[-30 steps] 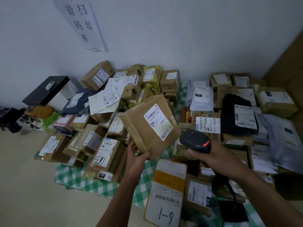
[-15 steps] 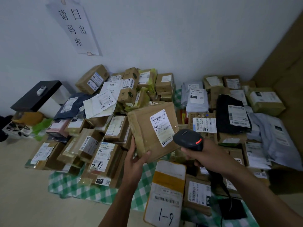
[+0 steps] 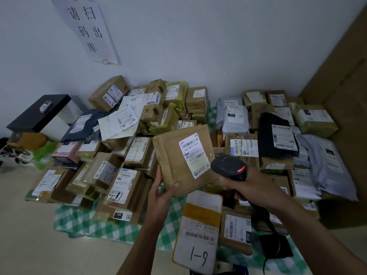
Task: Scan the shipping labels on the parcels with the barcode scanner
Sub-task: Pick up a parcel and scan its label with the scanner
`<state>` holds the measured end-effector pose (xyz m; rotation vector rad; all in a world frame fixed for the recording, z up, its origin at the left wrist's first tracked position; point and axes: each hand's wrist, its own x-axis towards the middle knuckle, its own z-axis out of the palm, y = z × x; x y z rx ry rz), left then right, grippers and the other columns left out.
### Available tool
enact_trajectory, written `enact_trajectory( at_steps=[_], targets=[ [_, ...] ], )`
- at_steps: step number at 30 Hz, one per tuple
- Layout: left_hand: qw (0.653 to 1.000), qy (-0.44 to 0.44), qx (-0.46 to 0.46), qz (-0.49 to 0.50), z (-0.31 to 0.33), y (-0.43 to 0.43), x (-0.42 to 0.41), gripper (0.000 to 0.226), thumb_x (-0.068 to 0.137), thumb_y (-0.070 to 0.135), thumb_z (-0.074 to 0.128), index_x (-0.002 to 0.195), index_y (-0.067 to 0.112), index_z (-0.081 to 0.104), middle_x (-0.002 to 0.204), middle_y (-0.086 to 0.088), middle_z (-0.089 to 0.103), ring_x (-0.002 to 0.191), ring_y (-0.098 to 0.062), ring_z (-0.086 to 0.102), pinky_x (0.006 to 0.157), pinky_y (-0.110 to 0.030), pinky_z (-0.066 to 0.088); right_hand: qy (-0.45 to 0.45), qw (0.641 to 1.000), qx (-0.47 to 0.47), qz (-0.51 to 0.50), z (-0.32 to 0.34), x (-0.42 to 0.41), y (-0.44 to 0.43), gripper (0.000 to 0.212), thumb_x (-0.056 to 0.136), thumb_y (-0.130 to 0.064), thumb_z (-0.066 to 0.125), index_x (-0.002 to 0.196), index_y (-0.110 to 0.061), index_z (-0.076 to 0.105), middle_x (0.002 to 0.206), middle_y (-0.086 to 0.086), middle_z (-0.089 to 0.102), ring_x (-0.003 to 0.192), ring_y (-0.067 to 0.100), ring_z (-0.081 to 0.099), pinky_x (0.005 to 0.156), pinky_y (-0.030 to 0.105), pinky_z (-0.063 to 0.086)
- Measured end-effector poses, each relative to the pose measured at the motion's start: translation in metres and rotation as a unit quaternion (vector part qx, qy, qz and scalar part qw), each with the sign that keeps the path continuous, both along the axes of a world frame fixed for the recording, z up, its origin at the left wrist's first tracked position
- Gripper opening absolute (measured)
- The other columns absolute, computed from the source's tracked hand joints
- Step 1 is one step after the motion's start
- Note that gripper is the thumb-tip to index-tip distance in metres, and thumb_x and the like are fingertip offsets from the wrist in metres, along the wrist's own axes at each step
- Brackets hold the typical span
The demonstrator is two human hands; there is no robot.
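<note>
Being held tilted above the parcel pile (image 3: 127, 181), brown parcel (image 3: 178, 167) is being gripped at its lower corner by left hand (image 3: 160, 193), thumb on front; barcode scanner (image 3: 228, 167) is being clutched by right hand (image 3: 252, 183), fingers curled round it, just beside the shipping label (image 3: 193, 155).

Parcels (image 3: 131, 187) heaped on checked cloth (image 3: 79, 221)

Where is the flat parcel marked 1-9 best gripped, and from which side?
Pinch the near short edge of the parcel marked 1-9, coming from the front. It is thin and lies label up, and that end seems to overhang the checked cloth, so fingers could slip under.
</note>
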<state>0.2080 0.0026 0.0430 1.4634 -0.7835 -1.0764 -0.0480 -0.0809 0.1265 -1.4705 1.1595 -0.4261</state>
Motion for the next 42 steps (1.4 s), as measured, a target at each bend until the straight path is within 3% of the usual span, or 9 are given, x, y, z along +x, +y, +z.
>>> enact_trajectory(
  at_steps=[3, 14, 21, 25, 28, 32, 34, 38, 42],
  targets=[
    [0.999, 0.032, 0.026, -0.009, -0.001, 0.015, 0.003, 0.077, 0.084, 0.032, 0.075, 0.151, 0.047, 0.041, 0.139, 0.010, 0.065, 0.124, -0.017, 0.065, 0.100, -0.043, 0.056, 0.001, 1.000, 0.001, -0.015, -0.002, -0.006, 0.003, 0.022, 0.095, -0.036, 0.072, 0.107, -0.050, 0.059, 0.070, -0.018, 0.072, 0.062, 0.008, 0.067, 0.062, 0.023, 0.054],
    [0.988, 0.135, 0.064, -0.027, -0.002, -0.012, -0.047, 0.065, 0.089, 0.035, 0.070, 0.150, 0.038, 0.047, 0.128, 0.008, 0.070, 0.113, -0.019, 0.071, 0.101, -0.048, 0.056, -0.018, 0.987, -0.025, -0.157, -0.001, -0.047, 0.014, 0.017, 0.094, -0.032, 0.073, 0.110, -0.028, 0.068, 0.064, 0.001, 0.069, 0.061, 0.012, 0.066, 0.064, 0.031, 0.052],
    [0.990, 0.045, 0.076, -0.111, 0.030, -0.121, -0.114, 0.030, 0.100, 0.052, 0.058, 0.130, 0.048, 0.058, 0.123, 0.009, 0.071, 0.112, -0.017, 0.069, 0.095, -0.042, 0.058, -0.019, 0.966, -0.072, -0.247, 0.014, -0.089, -0.008, 0.018, 0.094, -0.027, 0.074, 0.110, -0.030, 0.067, 0.076, 0.000, 0.074, 0.065, 0.016, 0.072, 0.064, 0.031, 0.054],
    [0.984, -0.039, 0.111, -0.130, 0.020, -0.181, -0.147, 0.070, 0.078, 0.081, 0.055, 0.137, 0.044, 0.056, 0.142, 0.004, 0.061, 0.125, -0.022, 0.059, 0.106, -0.051, 0.050, -0.004, 0.963, -0.083, -0.256, 0.013, -0.109, -0.022, 0.023, 0.095, -0.031, 0.073, 0.117, -0.029, 0.066, 0.080, -0.003, 0.073, 0.065, 0.011, 0.071, 0.064, 0.032, 0.053],
    [0.980, -0.056, 0.118, -0.153, 0.040, -0.202, -0.181, 0.064, 0.092, 0.068, 0.051, 0.142, 0.029, 0.053, 0.134, -0.002, 0.062, 0.120, -0.026, 0.060, 0.103, -0.049, 0.053, 0.001, 0.961, -0.077, -0.264, 0.011, -0.121, -0.027, 0.027, 0.094, -0.030, 0.074, 0.119, -0.021, 0.068, 0.082, -0.005, 0.073, 0.066, 0.011, 0.072, 0.067, 0.035, 0.056],
    [0.982, -0.043, 0.116, -0.140, 0.049, -0.228, -0.218, 0.022, 0.105, 0.043, 0.049, 0.109, 0.025, 0.062, 0.101, 0.002, 0.065, 0.104, -0.025, 0.065, 0.096, -0.046, 0.059, -0.007, 0.959, -0.061, -0.275, 0.007, -0.139, -0.033, 0.021, 0.093, -0.030, 0.076, 0.112, -0.024, 0.069, 0.080, 0.001, 0.074, 0.072, 0.020, 0.073, 0.076, 0.047, 0.059],
    [0.982, -0.061, 0.115, -0.135, 0.042, -0.239, -0.230, 0.017, 0.103, 0.039, 0.056, 0.103, 0.025, 0.065, 0.107, -0.004, 0.071, 0.104, -0.028, 0.067, 0.095, -0.048, 0.059, -0.002, 0.960, -0.059, -0.272, 0.005, -0.145, -0.037, 0.011, 0.093, -0.030, 0.075, 0.102, -0.029, 0.069, 0.076, 0.004, 0.074, 0.071, 0.021, 0.073, 0.077, 0.050, 0.059],
    [0.973, -0.086, 0.144, -0.157, 0.028, -0.247, -0.247, 0.037, 0.098, 0.029, 0.071, 0.127, 0.007, 0.068, 0.127, -0.010, 0.069, 0.114, -0.030, 0.067, 0.100, -0.042, 0.057, -0.006, 0.961, -0.049, -0.273, 0.005, -0.154, -0.041, 0.009, 0.095, -0.024, 0.073, 0.096, -0.029, 0.065, 0.075, 0.008, 0.070, 0.057, 0.008, 0.068, 0.062, 0.031, 0.057],
    [0.974, -0.140, 0.094, -0.148, 0.021, -0.249, -0.249, 0.036, 0.096, 0.028, 0.073, 0.121, 0.002, 0.072, 0.103, 0.001, 0.066, 0.099, -0.016, 0.062, 0.085, -0.028, 0.050, -0.024, 0.964, -0.039, -0.263, 0.006, -0.159, -0.044, 0.008, 0.095, -0.022, 0.073, 0.101, -0.024, 0.067, 0.070, 0.004, 0.068, 0.055, 0.010, 0.066, 0.057, 0.026, 0.053]
  ],
)
